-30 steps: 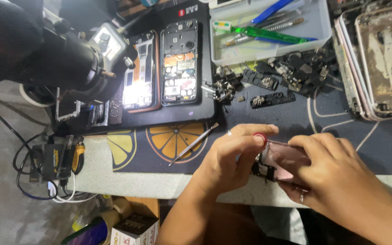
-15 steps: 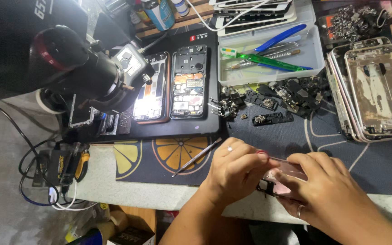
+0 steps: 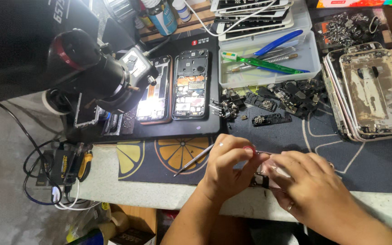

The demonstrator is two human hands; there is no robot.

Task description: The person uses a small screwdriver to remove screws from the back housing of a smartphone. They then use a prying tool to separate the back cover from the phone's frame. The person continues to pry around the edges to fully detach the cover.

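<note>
Both hands were closed on a small pinkish phone (image 3: 268, 170) at the near edge of the mat (image 3: 368, 163). The left hand (image 3: 227, 165) also held thin tweezers (image 3: 195, 159). The right hand (image 3: 311, 188) pinched the phone's side. It looked light, thin and easy to break, best held by its edges.

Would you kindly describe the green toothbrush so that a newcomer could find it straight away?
Look to the clear plastic tray at the far middle of the bench, beyond the dark work mat. The toothbrush lies across it among blue-handled pliers and metal tools. It alone is translucent green, with a white bristle head at its left end.
</note>
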